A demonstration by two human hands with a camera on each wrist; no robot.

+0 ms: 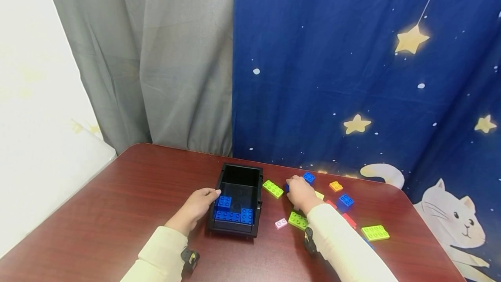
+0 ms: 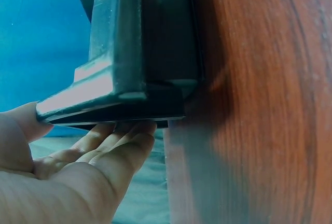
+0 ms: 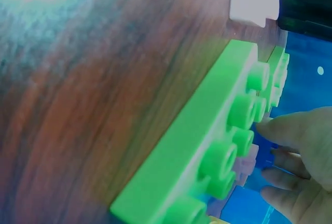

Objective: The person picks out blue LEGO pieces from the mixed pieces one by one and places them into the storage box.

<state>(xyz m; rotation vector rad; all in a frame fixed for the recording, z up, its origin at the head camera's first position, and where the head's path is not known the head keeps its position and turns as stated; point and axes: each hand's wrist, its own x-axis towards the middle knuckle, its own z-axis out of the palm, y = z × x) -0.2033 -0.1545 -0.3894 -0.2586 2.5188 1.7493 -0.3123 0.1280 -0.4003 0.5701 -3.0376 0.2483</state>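
Note:
My left hand holds the left rim of a black plastic bin, thumb over the edge and fingers under it in the left wrist view. Several blue toy bricks lie together at the bin's near end. Among loose bricks to the right, my right hand pinches a blue brick between thumb and fingers; the hand hides most of it in the head view. Another blue brick lies just beyond the fingers. A lime green brick sits below the wrist.
Between bin and right hand lie a green brick and a pink brick. Farther right are an orange brick, a blue brick, a red brick and a green brick. Curtains hang behind the table.

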